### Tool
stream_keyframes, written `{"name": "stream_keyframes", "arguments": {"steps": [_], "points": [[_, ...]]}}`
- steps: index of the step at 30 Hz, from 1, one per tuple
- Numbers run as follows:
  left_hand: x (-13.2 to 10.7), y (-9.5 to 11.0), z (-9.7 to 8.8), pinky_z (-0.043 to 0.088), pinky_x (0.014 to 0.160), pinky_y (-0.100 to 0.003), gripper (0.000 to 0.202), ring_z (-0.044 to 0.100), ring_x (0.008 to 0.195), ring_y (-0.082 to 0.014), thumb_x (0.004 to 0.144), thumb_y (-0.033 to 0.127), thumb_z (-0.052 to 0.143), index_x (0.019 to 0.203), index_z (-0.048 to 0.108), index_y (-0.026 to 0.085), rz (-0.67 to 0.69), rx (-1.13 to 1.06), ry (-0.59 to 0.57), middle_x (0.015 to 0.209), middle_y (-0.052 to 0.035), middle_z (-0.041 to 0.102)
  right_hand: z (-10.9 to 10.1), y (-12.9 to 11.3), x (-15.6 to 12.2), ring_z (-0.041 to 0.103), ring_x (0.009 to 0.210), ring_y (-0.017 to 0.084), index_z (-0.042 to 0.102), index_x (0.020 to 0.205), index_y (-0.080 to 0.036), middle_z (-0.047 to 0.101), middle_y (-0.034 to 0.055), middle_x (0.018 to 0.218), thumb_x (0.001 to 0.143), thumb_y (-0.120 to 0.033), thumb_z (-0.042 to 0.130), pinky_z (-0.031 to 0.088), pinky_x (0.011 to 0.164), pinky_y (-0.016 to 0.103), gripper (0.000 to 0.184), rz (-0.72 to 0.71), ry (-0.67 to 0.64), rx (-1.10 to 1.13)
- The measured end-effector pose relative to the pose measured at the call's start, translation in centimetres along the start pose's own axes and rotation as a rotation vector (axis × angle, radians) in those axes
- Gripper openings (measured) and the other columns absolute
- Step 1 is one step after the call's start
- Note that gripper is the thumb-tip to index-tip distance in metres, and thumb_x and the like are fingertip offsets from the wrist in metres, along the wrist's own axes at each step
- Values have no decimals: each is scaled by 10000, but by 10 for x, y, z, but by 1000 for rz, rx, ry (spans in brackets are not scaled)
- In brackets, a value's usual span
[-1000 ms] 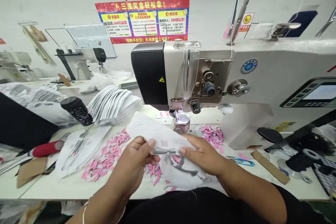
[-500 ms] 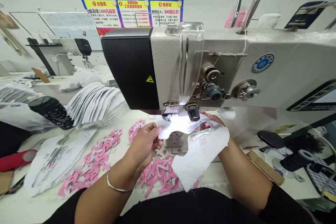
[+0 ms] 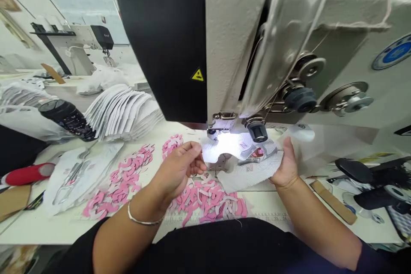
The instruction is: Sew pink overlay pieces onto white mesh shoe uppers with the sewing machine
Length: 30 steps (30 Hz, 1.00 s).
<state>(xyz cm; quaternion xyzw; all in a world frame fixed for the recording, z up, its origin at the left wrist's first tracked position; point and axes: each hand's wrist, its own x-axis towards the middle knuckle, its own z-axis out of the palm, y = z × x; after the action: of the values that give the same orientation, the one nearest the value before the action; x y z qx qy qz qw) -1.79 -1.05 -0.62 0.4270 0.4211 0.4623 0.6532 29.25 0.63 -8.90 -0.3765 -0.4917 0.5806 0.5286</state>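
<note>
Cream-coloured worktable point(image 3: 58, 229), across the lower frame. Grey-and-black metal sewing machine point(image 3: 236, 51), upper centre to right (its lamp glares). White textured fabric piece with grey trim point(image 3: 244, 177), centre, beneath the machine's head. Left hand point(image 3: 181, 169), centre: thumb and fingers pinch the fabric's left end. Right hand point(image 3: 287, 167), right of centre: open, thumb raised, fingers partly hidden under the fabric's right edge. Curved pink-and-white scraps point(image 3: 205, 201), lower centre, loosely heaped. Fanned stack of white pieces point(image 3: 122, 113), left.
</note>
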Motion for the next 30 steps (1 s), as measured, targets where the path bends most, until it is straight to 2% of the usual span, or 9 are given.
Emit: {"name": "stream_keyframes", "arguments": {"steps": [3, 5, 8, 11, 14, 17, 22, 25, 30], "points": [[-7, 3, -42, 478, 643, -251, 249, 573, 640, -114, 822, 446, 695, 852, 644, 204, 196, 264, 204, 768, -7, 665, -5, 6, -23, 625, 1091, 314, 456, 1370, -331, 617, 82, 1297, 827, -869, 138, 529, 850, 497, 828, 42, 59, 83], [-14, -3, -72, 452, 661, -272, 243, 560, 670, -139, 796, 448, 702, 856, 658, 216, 217, 549, 362, 741, 4, 640, -10, 11, -35, 636, 1066, 302, 456, 1365, -366, 626, 63, 1286, 854, -841, 163, 545, 765, 456, 756, 78, 72, 55], [-24, -21, -103, 428, 677, -321, 271, 581, 740, -195, 807, 465, 640, 913, 703, 224, 56, 1069, 320, 808, -28, 658, -13, 19, -43, 658, 874, 250, 503, 1293, -391, 674, 35, 1180, 902, -741, 326, 526, 617, 369, 554, 130, 84, 66], [-29, -41, -111, 425, 727, -349, 270, 600, 848, -241, 782, 415, 637, 945, 716, 215, 4, 1319, 218, 898, -62, 663, -10, 24, -44, 619, 701, 199, 580, 1193, -341, 706, 35, 1035, 863, -619, 554, 486, 527, 313, 433, 185, -3, 86], [-28, -53, -108, 418, 726, -350, 262, 602, 884, -259, 764, 380, 644, 954, 705, 210, 3, 1340, 221, 921, -73, 655, -6, 25, -44, 632, 714, 199, 650, 1124, -241, 712, 73, 910, 819, -551, 659, 486, 527, 292, 435, 271, -181, 68], [-25, -58, -106, 411, 689, -334, 178, 614, 857, -248, 756, 346, 637, 863, 696, 217, -4, 1333, 222, 923, -71, 653, -4, 24, -45, 650, 756, 210, 664, 1132, -199, 709, 88, 858, 837, -531, 655, 508, 566, 297, 444, 281, -243, 33], [-21, -58, -106, 378, 593, -309, 116, 614, 689, -202, 743, 318, 623, 702, 637, 211, -27, 1280, 209, 822, -52, 650, -5, 19, -49, 649, 774, 205, 700, 1060, -198, 717, 104, 932, 830, -521, 663, 510, 557, 288, 399, 259, -261, -28], [-21, -53, -107, 375, 588, -306, 164, 598, 651, -200, 778, 368, 605, 718, 631, 218, -43, 1229, 196, 718, -29, 646, -9, 16, -50, 645, 807, 211, 724, 1004, -188, 716, 121, 989, 829, -557, 649, 509, 569, 289, 415, 278, -376, -107], [-25, -44, -114, 396, 616, -304, 204, 599, 695, -208, 806, 416, 599, 823, 637, 217, -50, 1126, 212, 712, -21, 649, -17, 12, -49, 640, 885, 200, 688, 1149, -171, 696, 135, 1091, 871, -553, 616, 482, 584, 255, 478, 388, -572, -248]]}}
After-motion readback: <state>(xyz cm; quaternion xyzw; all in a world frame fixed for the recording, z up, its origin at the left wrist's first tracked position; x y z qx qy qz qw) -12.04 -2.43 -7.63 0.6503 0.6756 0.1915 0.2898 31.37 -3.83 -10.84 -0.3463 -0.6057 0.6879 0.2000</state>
